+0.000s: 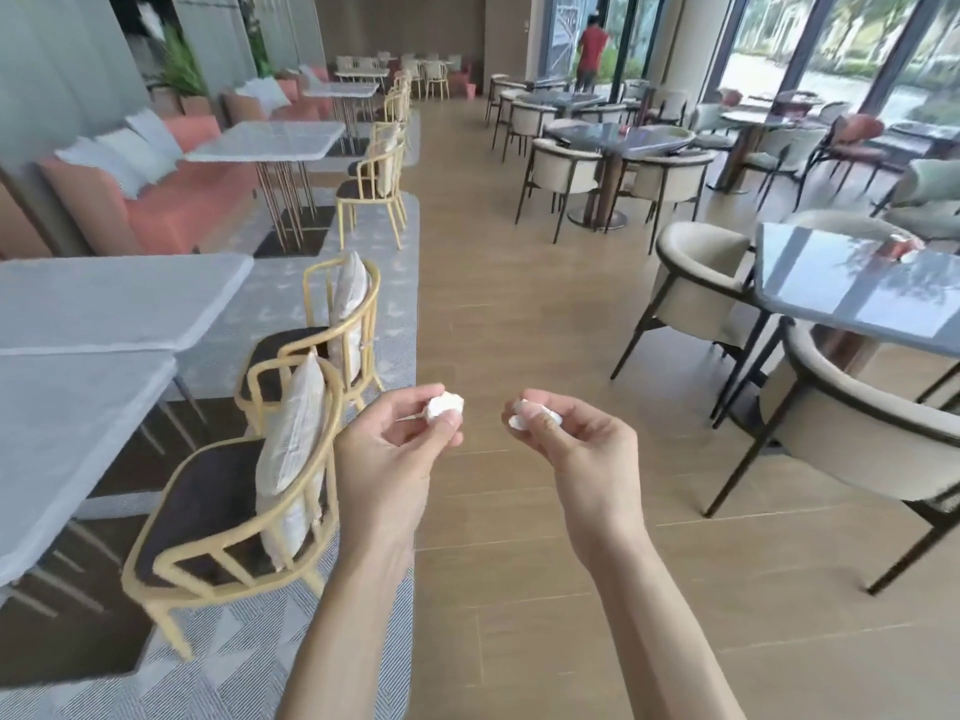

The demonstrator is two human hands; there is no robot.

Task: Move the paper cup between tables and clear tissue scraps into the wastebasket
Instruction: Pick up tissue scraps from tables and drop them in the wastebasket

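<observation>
Hands raised over wooden floor [519, 314], left hand [395, 449] pinching crumpled tissue scrap [443, 406] at fingertips, right hand [582, 449] pinching second tissue scrap [530, 415], scraps apart, yellow chair [218, 511] at left, grey table [852, 293] at right.

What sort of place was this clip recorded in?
Most likely a restaurant or café dining room. Rows of set-out tables, such as the marble-topped table and the dark glossy table, each ringed with chairs like the yellow-framed chair, plus a coral banquette sofa along the wall.
</observation>
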